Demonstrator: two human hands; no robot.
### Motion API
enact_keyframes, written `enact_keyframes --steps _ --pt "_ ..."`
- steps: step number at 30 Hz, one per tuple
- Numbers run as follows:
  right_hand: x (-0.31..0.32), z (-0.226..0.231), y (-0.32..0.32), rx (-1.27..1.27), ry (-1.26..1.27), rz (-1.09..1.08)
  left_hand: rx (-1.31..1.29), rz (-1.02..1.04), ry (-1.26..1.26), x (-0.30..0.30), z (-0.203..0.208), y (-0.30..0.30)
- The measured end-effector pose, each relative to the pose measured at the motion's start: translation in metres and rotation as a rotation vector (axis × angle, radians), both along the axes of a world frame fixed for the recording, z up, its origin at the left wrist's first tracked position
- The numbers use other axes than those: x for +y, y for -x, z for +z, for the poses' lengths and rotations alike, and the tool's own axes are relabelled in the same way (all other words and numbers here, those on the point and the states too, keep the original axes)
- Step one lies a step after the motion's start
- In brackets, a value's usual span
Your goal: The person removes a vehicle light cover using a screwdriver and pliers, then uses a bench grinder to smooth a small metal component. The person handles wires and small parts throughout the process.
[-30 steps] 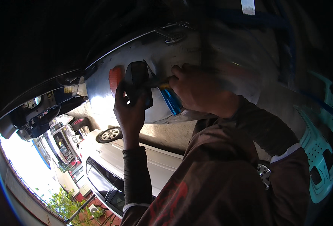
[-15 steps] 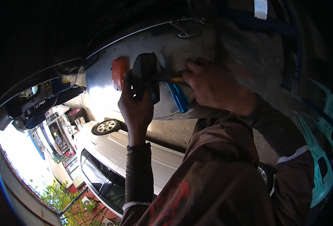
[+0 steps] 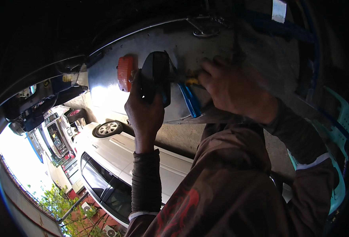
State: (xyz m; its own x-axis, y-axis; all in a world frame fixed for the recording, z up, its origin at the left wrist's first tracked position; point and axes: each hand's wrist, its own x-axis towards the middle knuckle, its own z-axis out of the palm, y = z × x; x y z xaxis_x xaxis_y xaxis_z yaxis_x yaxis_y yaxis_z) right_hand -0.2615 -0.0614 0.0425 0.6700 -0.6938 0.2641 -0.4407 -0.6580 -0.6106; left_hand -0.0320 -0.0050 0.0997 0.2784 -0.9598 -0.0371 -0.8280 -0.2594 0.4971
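My left hand [image 3: 146,114] is closed around a black rounded housing [image 3: 154,71], held up over a grey metal panel. Just left of its fingertips, an orange ribbed lamp lens [image 3: 124,74] rests against the panel. My right hand [image 3: 237,91] grips a yellow-handled tool [image 3: 192,81], which points left toward the housing. The tool's front end is dark and blurred, so I cannot tell whether it touches the housing. Between the hands lies a long blue object [image 3: 189,100], slanting down the panel; its kind is unclear.
The grey metal panel [image 3: 107,67] carries a metal handle [image 3: 206,33] at its far edge. A white car [image 3: 143,166] stands at lower left. Turquoise plastic chairs [image 3: 340,114] are at the right. Dark bodywork hangs along the upper left.
My right hand has shifted slightly right with the yellow-handled tool, drawing a little away from the housing. The housing stays in my left hand, and the whole view has moved slightly.
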Motion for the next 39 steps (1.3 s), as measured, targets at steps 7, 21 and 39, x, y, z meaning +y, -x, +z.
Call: enact_keyframes --steps 7,21,39 --pt "-0.005 -0.002 0.003 0.051 -0.433 0.103 0.001 0.011 -0.005 0.0 -0.001 -0.001" --pt "-0.005 -0.001 0.004 -0.005 -0.386 0.069 -0.039 -0.005 -0.04 0.0 -0.002 -0.005" --pt "-0.014 -0.005 0.01 0.072 -0.454 0.156 0.109 0.104 -0.063 0.001 0.002 0.007"
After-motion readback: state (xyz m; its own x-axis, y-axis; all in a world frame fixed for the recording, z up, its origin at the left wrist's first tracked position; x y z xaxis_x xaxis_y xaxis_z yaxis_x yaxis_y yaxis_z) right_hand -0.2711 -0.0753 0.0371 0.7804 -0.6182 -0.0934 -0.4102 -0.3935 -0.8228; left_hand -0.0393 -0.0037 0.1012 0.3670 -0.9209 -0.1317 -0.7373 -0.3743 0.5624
